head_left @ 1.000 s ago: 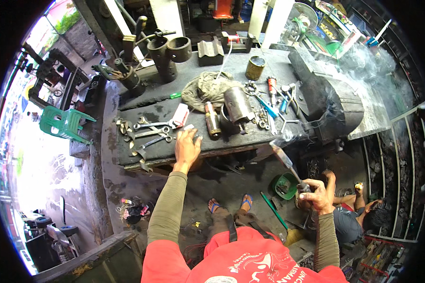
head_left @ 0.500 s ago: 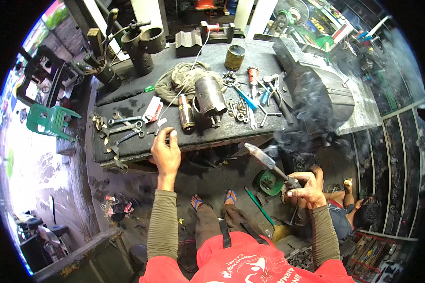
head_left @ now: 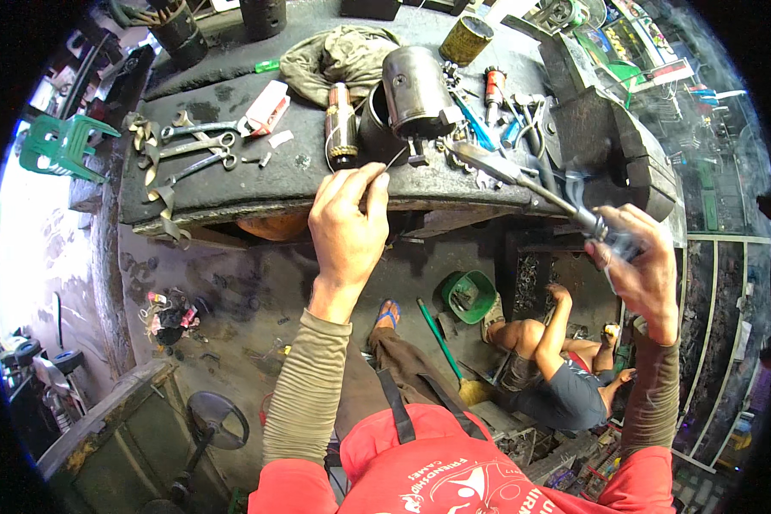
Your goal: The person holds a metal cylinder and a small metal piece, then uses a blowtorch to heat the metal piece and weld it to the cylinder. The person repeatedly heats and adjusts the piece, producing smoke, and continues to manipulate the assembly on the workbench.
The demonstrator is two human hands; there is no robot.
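My left hand (head_left: 349, 224) pinches a thin wire (head_left: 395, 158) at the workbench's front edge. My right hand (head_left: 638, 265) grips a smoking soldering iron (head_left: 548, 195); its broad tip (head_left: 480, 158) is just right of the wire, below a steel cylinder (head_left: 415, 86). The cylinder rests over a dark round piece (head_left: 374, 128). Left of it stands a slim cylinder (head_left: 340, 124) beside a crumpled cloth (head_left: 317, 64). Wrenches (head_left: 199, 147) and a red-and-white carton (head_left: 265, 107) lie to the left; pliers and small tools (head_left: 527, 128) lie to the right.
The workbench (head_left: 265, 184) has a large vise-like block (head_left: 617, 146) at its right. A co-worker (head_left: 565, 385) is low on the floor at lower right, near a green basin (head_left: 469, 298) and broom (head_left: 441, 347). A green plastic chair (head_left: 64, 146) stands left.
Both hands have moved up toward the bench's middle. The iron's tip has swung up beside the cylinder, and the wire now shows in my left fingers. The view has shifted over the bench.
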